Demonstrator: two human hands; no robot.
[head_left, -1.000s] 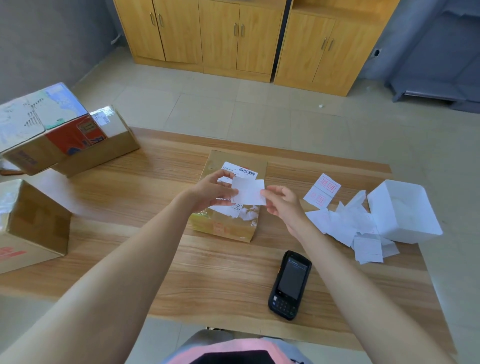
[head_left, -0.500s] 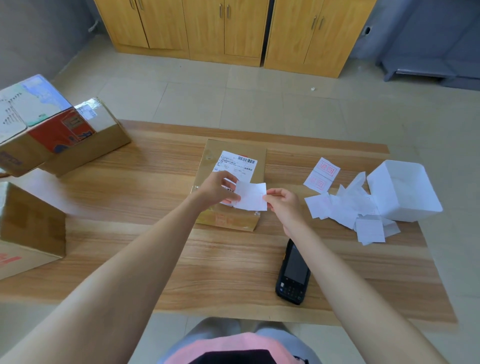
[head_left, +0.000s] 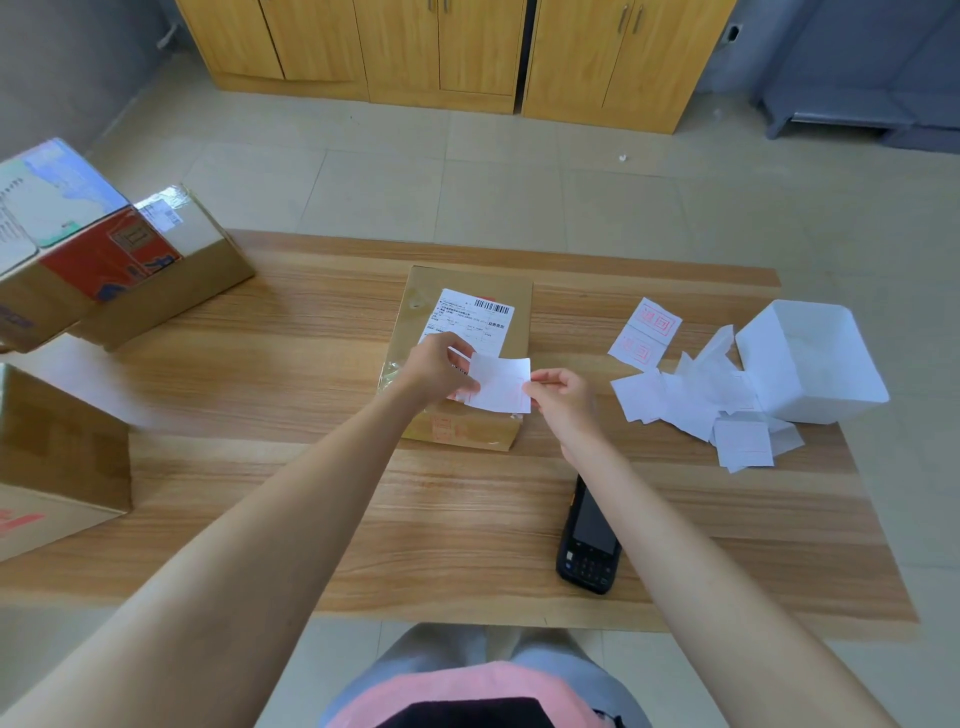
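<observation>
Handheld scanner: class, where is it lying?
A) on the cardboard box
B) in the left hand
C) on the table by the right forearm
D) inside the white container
C: the handheld scanner lies on the table, while the left hand and right hand pinch the white slip.

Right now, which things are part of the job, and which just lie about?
In use: small white paper slip, pinched by left hand and right hand; labelled brown cardboard parcel.
Lying about: black handheld scanner; loose white paper scraps; white square tub.
</observation>
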